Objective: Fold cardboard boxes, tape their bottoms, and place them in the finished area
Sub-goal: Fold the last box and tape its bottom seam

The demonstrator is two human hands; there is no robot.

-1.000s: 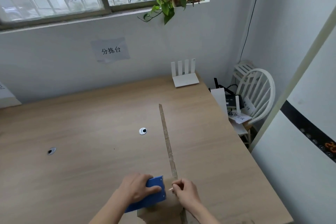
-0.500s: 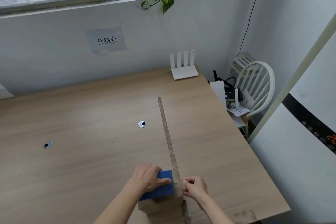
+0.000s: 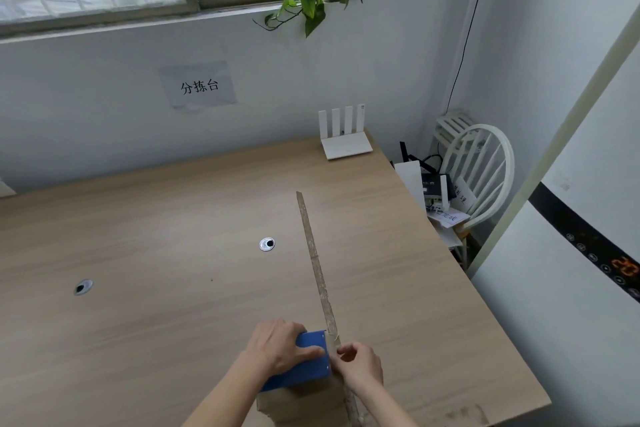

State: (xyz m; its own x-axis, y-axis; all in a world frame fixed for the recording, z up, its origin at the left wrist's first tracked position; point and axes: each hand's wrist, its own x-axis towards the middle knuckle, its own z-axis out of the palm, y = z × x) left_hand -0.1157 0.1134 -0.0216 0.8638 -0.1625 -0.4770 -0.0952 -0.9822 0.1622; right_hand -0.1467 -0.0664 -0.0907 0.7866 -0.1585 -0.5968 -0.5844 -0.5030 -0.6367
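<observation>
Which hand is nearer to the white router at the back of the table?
Right. The right hand is almost straight below the router; the left hand, on the blue tape dispenser, lies farther left.

I see my left hand (image 3: pixel 280 347) gripping a blue tape dispenser (image 3: pixel 304 362) atop a cardboard box (image 3: pixel 301 404) at the desk's (image 3: pixel 156 253) near edge. My right hand (image 3: pixel 360 364) pinches a long brown tape strip (image 3: pixel 317 270) stretching away across the desk. A white router (image 3: pixel 344 139) sits at the far edge.
</observation>
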